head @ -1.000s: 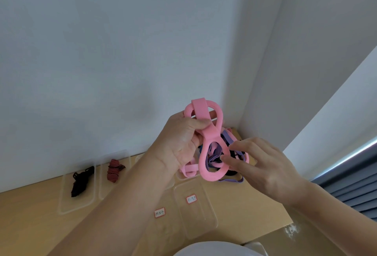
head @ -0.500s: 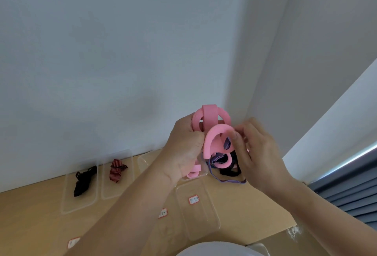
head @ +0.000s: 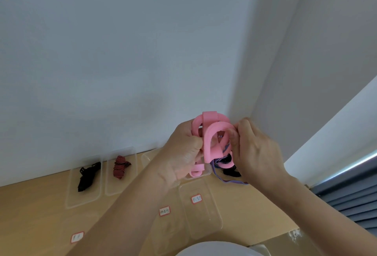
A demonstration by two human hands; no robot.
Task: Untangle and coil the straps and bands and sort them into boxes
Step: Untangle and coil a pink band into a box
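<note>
both hands are up off the table [head: 36,215], close together, both clamped on the pink band [head: 210,139]. the left hand [head: 181,155] has its fingers curled round the left side of the loops. the right hand [head: 255,153] pinches the right side of the front loop between thumb and fingers. the band is wide and flat, folded into several overlapping loops, and we see it held in the air in front of the wall corner, above the back right of the table. under the hands sits a tangle on the table: a purple band [head: 230,181] trailing out toward the front and a dark strap [head: 231,172] partly hidden by the right hand. a small pink loop [head: 196,171] shows below the left hand, at a clear box [head: 207,174] by the wall; we can't tell if it belongs to the held band. further left along the wall, a black strap [head: 87,177] lies in its own clear tray [head: 70,200], and just beside it a red-and-black striped strap [head: 120,167] lies in the next tray [head: 132,184]. nearer us is a front box [head: 204,225] with a red-edged label [head: 196,199]. two more labels [head: 164,210] [head: 77,237] sit to the left, text too small to read.
</note>
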